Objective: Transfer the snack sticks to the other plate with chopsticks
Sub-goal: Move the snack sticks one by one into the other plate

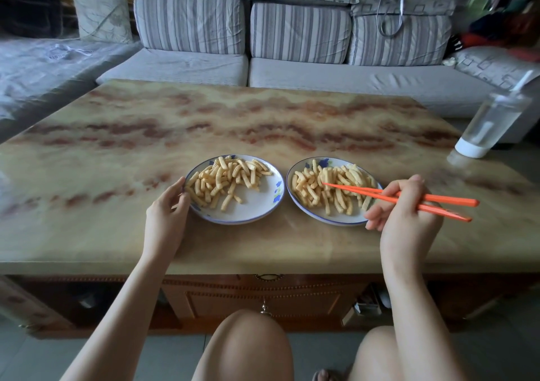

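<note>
Head view shows the right hand [406, 212] gripping orange chopsticks [438, 202], tips among snack sticks [314, 189] on the right plate [330, 220] near the front edge of the table [263, 123]; best pinch one stick mid-length, gently, while the left hand [168, 209] holds the left plate [251, 211].

Plates: two, left plate [257, 205], right plate [339, 219]. Snack sticks [222, 179]: too many for counting. Orange chopsticks [450, 200]: two. Water bottle [493, 123]: one.

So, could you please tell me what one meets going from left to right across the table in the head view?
left hand → left plate → right plate → right hand holding the orange chopsticks → water bottle
</note>
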A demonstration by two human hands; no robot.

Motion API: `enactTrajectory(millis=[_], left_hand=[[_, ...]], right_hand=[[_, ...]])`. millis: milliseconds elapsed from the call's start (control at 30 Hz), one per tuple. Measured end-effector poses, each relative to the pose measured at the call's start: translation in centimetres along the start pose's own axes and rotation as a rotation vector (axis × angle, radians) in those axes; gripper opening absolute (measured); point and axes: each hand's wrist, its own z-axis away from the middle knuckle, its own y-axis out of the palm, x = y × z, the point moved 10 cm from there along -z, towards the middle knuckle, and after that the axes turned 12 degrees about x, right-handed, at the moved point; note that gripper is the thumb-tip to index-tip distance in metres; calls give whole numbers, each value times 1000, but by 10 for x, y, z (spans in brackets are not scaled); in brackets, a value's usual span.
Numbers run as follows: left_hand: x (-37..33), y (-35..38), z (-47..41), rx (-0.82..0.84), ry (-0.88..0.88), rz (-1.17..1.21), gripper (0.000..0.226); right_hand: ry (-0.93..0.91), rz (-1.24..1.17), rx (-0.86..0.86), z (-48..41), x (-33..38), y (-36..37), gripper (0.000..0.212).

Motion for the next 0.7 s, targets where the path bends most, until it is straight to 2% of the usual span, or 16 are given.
enactTrajectory(millis=[267,567,700], left_hand=[[1,0,-1,-2,-3,-7,39],[1,-1,0,-11,-2,-1,38],[1,-1,0,-9,0,-3,38]], right_hand=[[-69,-62,51,5,13,13,40],[-53,-32,434,19,1,96,45],[-69,23,546,28,-3,122,44]])
